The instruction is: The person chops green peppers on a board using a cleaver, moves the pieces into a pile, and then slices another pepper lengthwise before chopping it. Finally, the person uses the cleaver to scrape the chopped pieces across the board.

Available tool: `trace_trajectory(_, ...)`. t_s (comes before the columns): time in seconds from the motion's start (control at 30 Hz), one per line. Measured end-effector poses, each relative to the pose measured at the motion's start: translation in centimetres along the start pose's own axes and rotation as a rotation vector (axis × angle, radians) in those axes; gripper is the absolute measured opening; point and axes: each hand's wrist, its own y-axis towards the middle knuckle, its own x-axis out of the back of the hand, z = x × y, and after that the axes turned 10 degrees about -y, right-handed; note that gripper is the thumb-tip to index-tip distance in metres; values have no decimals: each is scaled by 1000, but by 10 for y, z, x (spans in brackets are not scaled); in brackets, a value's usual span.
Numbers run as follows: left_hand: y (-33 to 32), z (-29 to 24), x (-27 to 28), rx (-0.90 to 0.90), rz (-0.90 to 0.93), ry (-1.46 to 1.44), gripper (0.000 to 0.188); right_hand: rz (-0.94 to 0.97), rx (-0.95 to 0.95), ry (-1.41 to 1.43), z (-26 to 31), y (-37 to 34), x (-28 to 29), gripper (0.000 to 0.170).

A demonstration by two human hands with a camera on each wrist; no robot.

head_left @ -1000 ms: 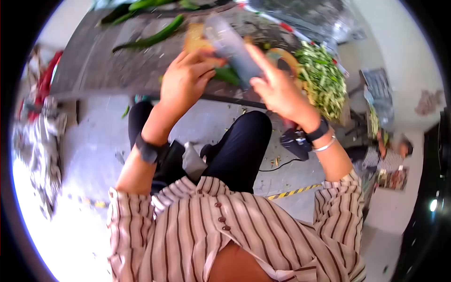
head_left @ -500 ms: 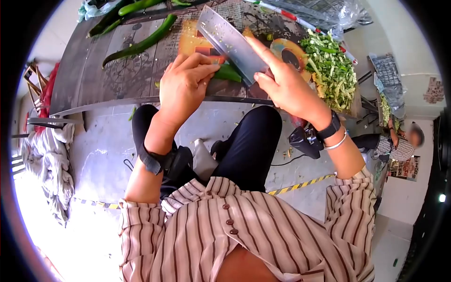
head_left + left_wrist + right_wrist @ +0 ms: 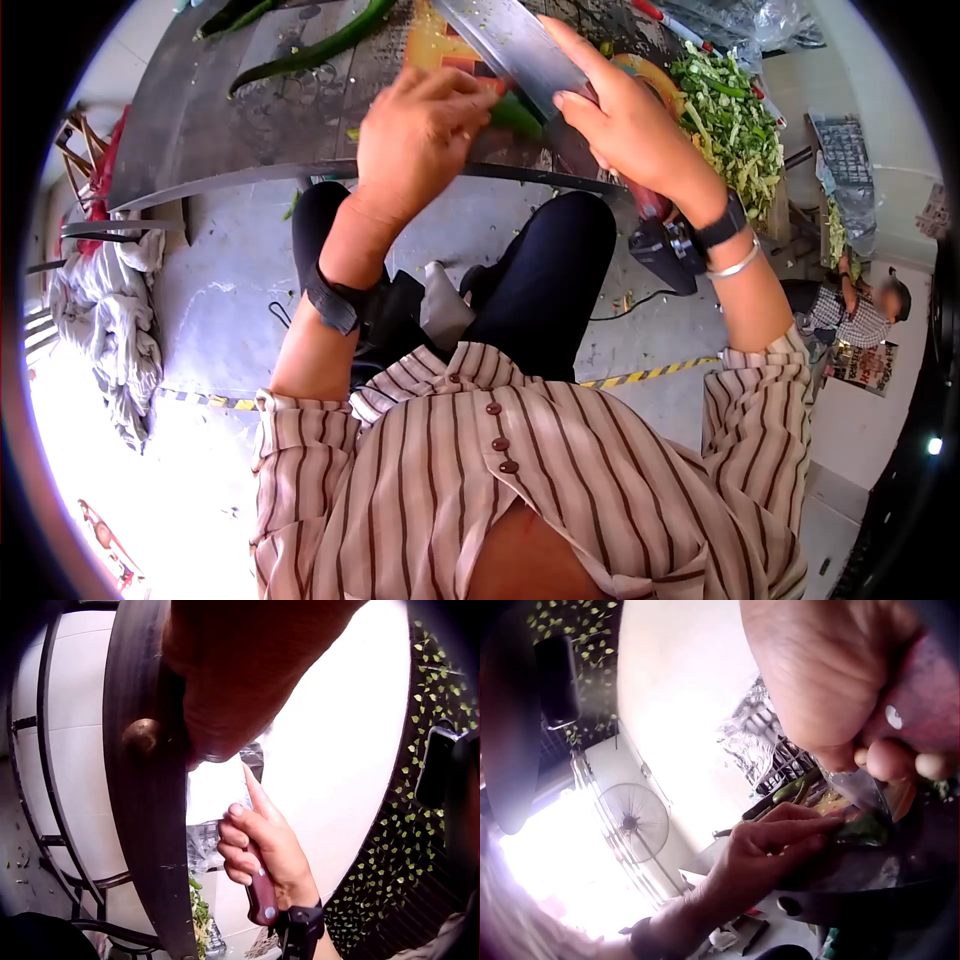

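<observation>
My right hand [image 3: 640, 130] grips a cleaver [image 3: 520, 45], its index finger stretched along the blade. In the left wrist view its dark red riveted handle [image 3: 262, 896] shows inside the curled fingers. The broad blade stands over the table, right beside a green pepper [image 3: 515, 117]. My left hand [image 3: 415, 140] holds that pepper down from the left, fingertips bent close to the blade. From the right wrist view, the pepper [image 3: 862, 829] lies between the left fingertips and the blade; its other end is hidden under the hand.
Chopped green pieces [image 3: 735, 130] are heaped on the table's right side. A long whole green pepper [image 3: 315, 52] lies at the left, with more behind it. Clear plastic wrap [image 3: 770, 25] is at the back right. Another person [image 3: 855, 310] sits off to the right.
The head view has shifted, so the table and hands sit higher and further right. The cleaver, blurred by motion a second ago, is sharper now and still beside the pepper.
</observation>
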Motion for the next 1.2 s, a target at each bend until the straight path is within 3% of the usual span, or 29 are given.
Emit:
trace_trajectory(0.1, 2, -3, -2, -12, -10, 3, 23, 89, -21, 38, -4, 16, -3, 62)
trace_trajectory(0.2, 1, -3, -3, 2, -27, 4, 23, -32, 138, -15, -7, 16, -8, 63)
trace_trajectory(0.27, -1, -1, -6, 4, -54, -14, 18, 5, -26, 98, 0, 10, -3, 63)
trace_trajectory(0.37, 0, 1, -7, -8, -75, -40, 13, -41, -48, 70, 1, 1, 6, 61)
trace_trajectory(0.57, 1, 2, -9, -25, -83, -40, 11, -74, -71, 79, 5, -21, 11, 61)
trace_trajectory(0.7, 0, 1, -7, -35, -84, -18, 17, -27, 29, 44, 12, -23, 9, 61)
trace_trajectory(1.0, -1, 1, -4, -10, -50, -4, 17, 147, -69, 4, 18, -19, 13, 62)
trace_trajectory(1.2, -1, 1, -6, -7, -83, -60, 14, 91, -45, 49, 10, -13, 6, 61)
